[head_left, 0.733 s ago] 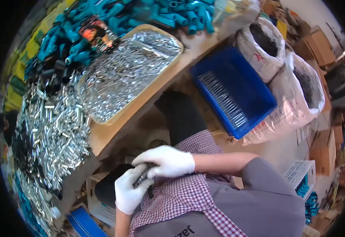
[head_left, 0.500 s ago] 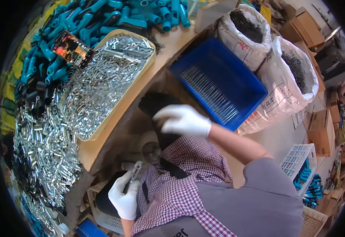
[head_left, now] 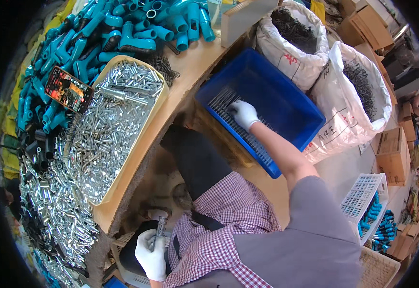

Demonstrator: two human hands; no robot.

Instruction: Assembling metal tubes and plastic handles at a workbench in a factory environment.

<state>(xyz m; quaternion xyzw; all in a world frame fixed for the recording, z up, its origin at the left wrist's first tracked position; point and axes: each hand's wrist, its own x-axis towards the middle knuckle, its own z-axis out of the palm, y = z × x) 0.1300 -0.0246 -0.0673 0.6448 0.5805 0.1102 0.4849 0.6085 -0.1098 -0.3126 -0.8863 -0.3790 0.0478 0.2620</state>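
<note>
My left hand, in a white glove, is closed round a small shiny metal fitting that sticks up from the fingers above my lap. My right hand, also gloved in white, reaches into the blue plastic bin. Its bent fingers touch the far-left end of a row of thin metal rods lying side by side along the bin's near wall. Whether a rod is between the fingertips is hidden by the glove.
On the bench to the left are a tray of small metal pins, a phone, teal tool handles and loose metal sleeves. White sacks of springs stand beyond the bin. White baskets stand at the right.
My right hand has moved from above my lap, away and right, into the blue bin. My left hand still holds the metal fitting, slightly lower. The whole view has shifted a little.
</note>
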